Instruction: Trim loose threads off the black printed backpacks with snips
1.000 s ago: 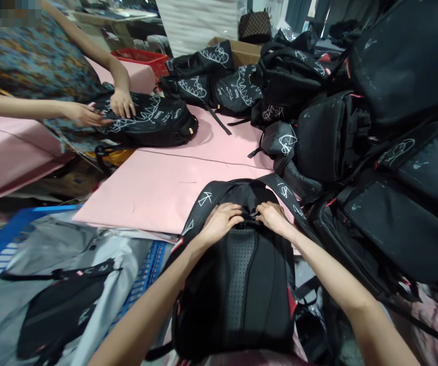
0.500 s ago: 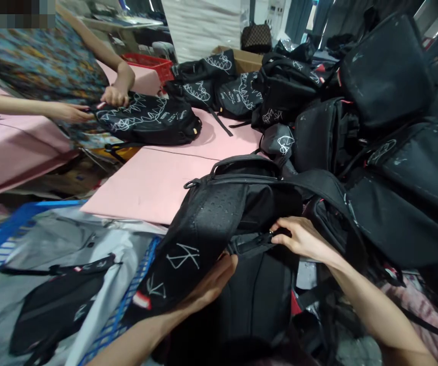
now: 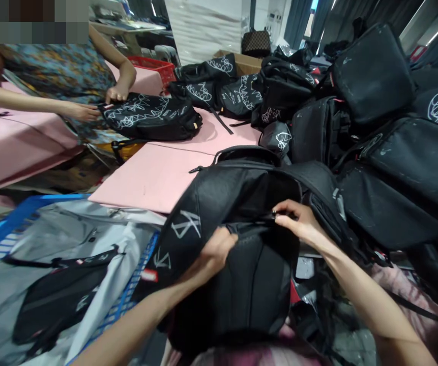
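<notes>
A black backpack lies in front of me, its strap side up. White scribbled lettering and a small red-and-white tag show on its wide left shoulder strap. My left hand is closed on the fabric edge across the middle of the back panel. My right hand pinches a small dark piece, apparently a zipper pull, at the right end of that edge. Between the hands a dark fold runs across the bag. The curved top handle stands up at the far end.
A blue basket at left holds grey-white material and a black strap piece. Across the pink-covered table another person's hands work on a black printed backpack. More black bags are heaped at right.
My left hand has risen from beneath the strap onto the panel edge. My right hand has shifted slightly up, and the webbing-like band between the hands has folded down out of sight.
</notes>
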A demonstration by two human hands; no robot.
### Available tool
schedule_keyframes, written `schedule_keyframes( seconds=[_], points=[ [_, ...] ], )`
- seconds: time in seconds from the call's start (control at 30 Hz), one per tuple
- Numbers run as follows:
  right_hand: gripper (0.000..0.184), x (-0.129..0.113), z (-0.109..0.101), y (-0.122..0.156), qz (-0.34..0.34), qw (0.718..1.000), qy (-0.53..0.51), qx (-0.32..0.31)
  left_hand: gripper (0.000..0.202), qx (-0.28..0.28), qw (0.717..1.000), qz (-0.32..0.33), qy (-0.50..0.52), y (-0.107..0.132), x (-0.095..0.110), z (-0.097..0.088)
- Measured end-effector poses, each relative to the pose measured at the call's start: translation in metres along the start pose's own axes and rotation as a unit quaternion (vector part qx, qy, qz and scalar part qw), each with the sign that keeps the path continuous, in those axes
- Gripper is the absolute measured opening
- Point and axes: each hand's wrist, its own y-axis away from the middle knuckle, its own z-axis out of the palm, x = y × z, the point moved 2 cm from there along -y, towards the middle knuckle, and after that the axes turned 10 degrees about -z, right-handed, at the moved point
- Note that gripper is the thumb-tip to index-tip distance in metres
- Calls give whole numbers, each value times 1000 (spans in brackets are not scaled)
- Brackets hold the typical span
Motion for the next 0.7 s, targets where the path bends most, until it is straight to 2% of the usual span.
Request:
schedule_keyframes(
  seconds=[0.07,0.13,0.2,0.23,0.3,0.33,0.37,0.43,0.5,0.57,0.63,0.7],
  points=[
    [32,8,2,2,-14,998,-44,38,28,-41,998,-25,40,-29,-13,8],
    [41,22,7,9,6,997,-73,31,26,-38,992,-106,63,-51,-37,24],
    [34,44,12,28,54,995,-87,19,32,-46,987,-137,64,-49,-61,45],
    [29,55,14,43,80,993,-85,23,35,-71,987,-133,64,-38,-71,54],
    [29,76,19,83,127,988,-78,43,37,-125,984,-111,68,4,-85,63],
    [31,84,24,107,148,985,-79,47,34,-140,981,-108,76,31,-90,62],
    [35,90,31,131,171,980,-93,37,32,-123,981,-130,78,59,-95,57],
    [40,95,53,174,216,965,-151,0,28,-62,967,-230,97,111,-103,41],
    [42,93,82,200,257,945,-204,-18,29,-54,921,-368,115,152,-108,34],
    [45,89,108,209,282,938,-204,-2,36,-105,847,-492,173,174,-106,41],
    [45,86,125,205,287,945,-156,33,44,-144,785,-550,246,177,-101,57],
    [41,82,131,198,271,957,-83,60,48,-137,774,-557,267,166,-97,69]
  ],
)
